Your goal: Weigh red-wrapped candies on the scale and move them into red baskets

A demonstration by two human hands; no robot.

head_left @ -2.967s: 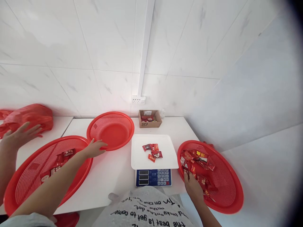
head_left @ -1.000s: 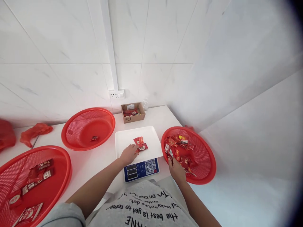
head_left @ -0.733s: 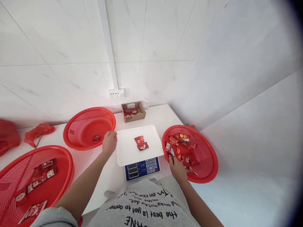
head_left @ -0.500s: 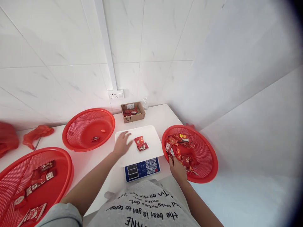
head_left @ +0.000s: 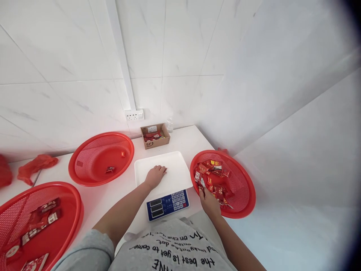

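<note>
My left hand (head_left: 155,177) rests over the white tray (head_left: 176,180) of a digital scale (head_left: 167,205), fingers curled together. A bit of red wrapper (head_left: 166,170) pokes out at its fingertips; the rest of what it grips is hidden under the hand. At the near-left side of a red mesh basket (head_left: 245,188), my right hand (head_left: 210,203) is closed on a small dark red snack packet (head_left: 201,186). Several red snack packets (head_left: 216,180) lie in that basket around the fingers.
Another red basket (head_left: 101,180) with two small packets stands behind left; a larger one (head_left: 76,222) with several packets sits at near left. A cardboard box (head_left: 158,143) of red packets is near the wall. A red plastic bag (head_left: 38,165) lies far left.
My left hand has moved right across the scale tray and closed over the two red packets, which are now covered. My right hand stays at the basket. The view has shifted slightly.
</note>
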